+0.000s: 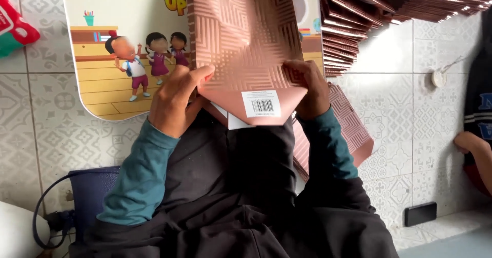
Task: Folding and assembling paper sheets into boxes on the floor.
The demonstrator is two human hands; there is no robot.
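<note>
A rose-gold paper bag (246, 37) with an embossed geometric pattern lies flat on a small cartoon-printed table (113, 48). Its bottom flap is folded to a point and carries a white barcode sticker (261, 103). My left hand (177, 101) presses the flap's left corner. My right hand (307, 86) pinches the flap's right corner. Both forearms wear teal sleeves under a dark jacket.
A fanned stack of the same pink bags (389, 7) lies at the top right, and more bags (348, 130) lie under my right arm. A red packet (13, 27) sits at the left edge. A black phone (420, 213) lies on the tiled floor. Another person's arm (474, 145) shows at the right.
</note>
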